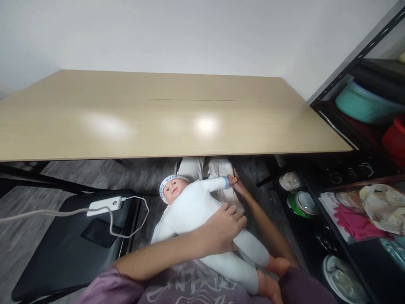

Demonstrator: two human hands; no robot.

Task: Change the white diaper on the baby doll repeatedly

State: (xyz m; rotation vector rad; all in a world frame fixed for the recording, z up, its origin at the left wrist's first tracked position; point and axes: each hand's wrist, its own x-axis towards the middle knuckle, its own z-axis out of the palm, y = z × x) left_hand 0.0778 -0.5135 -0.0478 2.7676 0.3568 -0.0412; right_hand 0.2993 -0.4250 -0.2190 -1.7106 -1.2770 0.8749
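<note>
A baby doll [198,202] in a white suit and a white cap with blue lettering lies face up across my lap. Its head points left and its bare feet point to the lower right. My left hand [226,228] reaches across the doll, fingers curled over its hip. Under the table edge, my right hand [239,184] is beside the doll's blue-cuffed hand. It touches the side of a pale, crinkled bundle [221,166] that looks like plastic. Its fingers are partly hidden, so their grip is unclear.
A wooden table [177,126] spans the front, above my lap. At left, a black folding chair [47,249] holds a white power bank [106,205] with a cable and a dark phone [100,232]. A black shelf [319,202] at right carries bowls, packets and pink cloth [357,223].
</note>
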